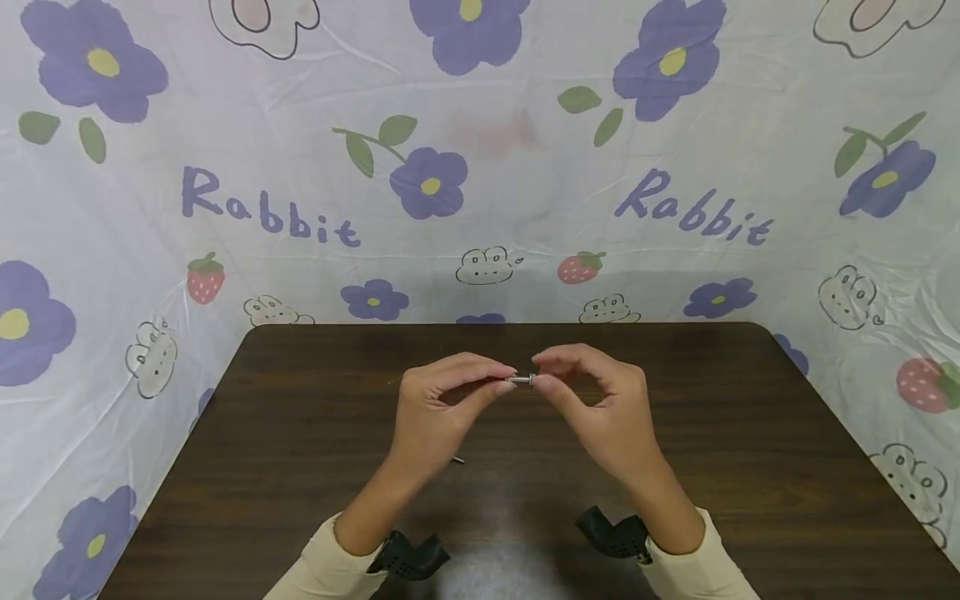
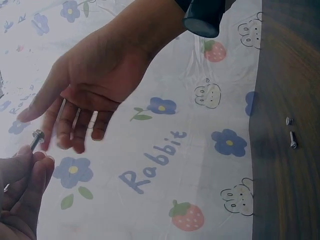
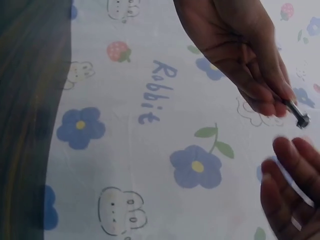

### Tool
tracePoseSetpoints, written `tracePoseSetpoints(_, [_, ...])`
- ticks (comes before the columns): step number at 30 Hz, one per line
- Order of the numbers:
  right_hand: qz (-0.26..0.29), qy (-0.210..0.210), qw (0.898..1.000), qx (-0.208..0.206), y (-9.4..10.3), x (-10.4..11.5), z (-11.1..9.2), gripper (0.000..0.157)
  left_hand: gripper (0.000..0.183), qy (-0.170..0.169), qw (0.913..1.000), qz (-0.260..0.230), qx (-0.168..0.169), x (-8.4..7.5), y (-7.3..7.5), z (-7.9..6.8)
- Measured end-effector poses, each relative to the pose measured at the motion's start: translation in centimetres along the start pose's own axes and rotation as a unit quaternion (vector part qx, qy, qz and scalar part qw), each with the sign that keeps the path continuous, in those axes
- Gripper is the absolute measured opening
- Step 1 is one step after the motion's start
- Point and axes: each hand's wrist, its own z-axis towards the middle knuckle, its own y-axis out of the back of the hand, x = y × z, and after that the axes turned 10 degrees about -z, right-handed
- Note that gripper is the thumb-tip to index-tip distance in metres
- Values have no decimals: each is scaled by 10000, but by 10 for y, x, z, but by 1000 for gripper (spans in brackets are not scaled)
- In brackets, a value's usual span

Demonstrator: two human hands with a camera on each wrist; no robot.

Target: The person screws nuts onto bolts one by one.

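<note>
My left hand point(image 1: 438, 404) pinches a small silvery metal bolt point(image 1: 521, 379) between thumb and fingertips above the table. The wider end of the bolt point(image 3: 301, 119) points toward my right hand point(image 1: 603, 408). In the right wrist view, the left hand point(image 3: 250, 65) grips the shank, while the fingers of the right hand point(image 3: 292, 185) are parted just below the wide end. The left wrist view has the right hand point(image 2: 95, 90) with fingers spread and thumb close to the bolt point(image 2: 37, 138), with a gap between them.
A dark wooden table point(image 1: 525, 517) lies below the hands. On it are a small screw point(image 2: 293, 140) and a short round metal piece point(image 2: 289, 121). A white cloth point(image 1: 525, 192) printed with flowers and rabbits hangs behind and beside the table. Black camera mounts point(image 1: 408, 557) sit at both wrists.
</note>
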Motion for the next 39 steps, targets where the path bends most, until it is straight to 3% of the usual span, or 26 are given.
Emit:
tracePoseSetpoints(2, [101,293,9995,98,2,-1,1,28,13,5,10000,30,-22,0,1,0])
tracePoseSetpoints(4, [125,568,9981,193,3,-2,3,37,14,11,10000,44,-28,0,2,1])
tracePoseSetpoints(11, [178,904,9956,146,0,-3,4,39,15,63,10000,-50,-10,-1,2,1])
tracePoseSetpoints(19, [18,535,9981,288,1,0,2,14,16,34,9998,-157,150,0,1,-1])
tracePoseSetpoints(26, [-63,-32,9990,438,0,-1,-2,38,14,38,9998,-126,161,-1,0,-1])
tracePoseSetpoints(28, [-75,-95,9991,419,1,-2,-2,38,14,66,9998,-114,126,-1,0,-1])
tracePoseSetpoints(30, [-43,-92,9992,375,2,-3,-2,26,14,80,9999,-98,96,-2,0,-1])
tracePoseSetpoints(32, [-27,-5,9994,355,3,-3,-1,7,14,62,9999,-68,78,-2,0,0])
tracePoseSetpoints(33, [-13,89,9993,355,3,-2,-1,8,14,45,10000,-50,71,-2,1,0])
tracePoseSetpoints(36, [-20,473,9982,361,4,-3,2,37,15,15,10000,-14,61,-1,1,0])
tracePoseSetpoints(39, [67,834,9960,301,3,-3,3,40,15,20,10000,-30,54,0,1,-1])
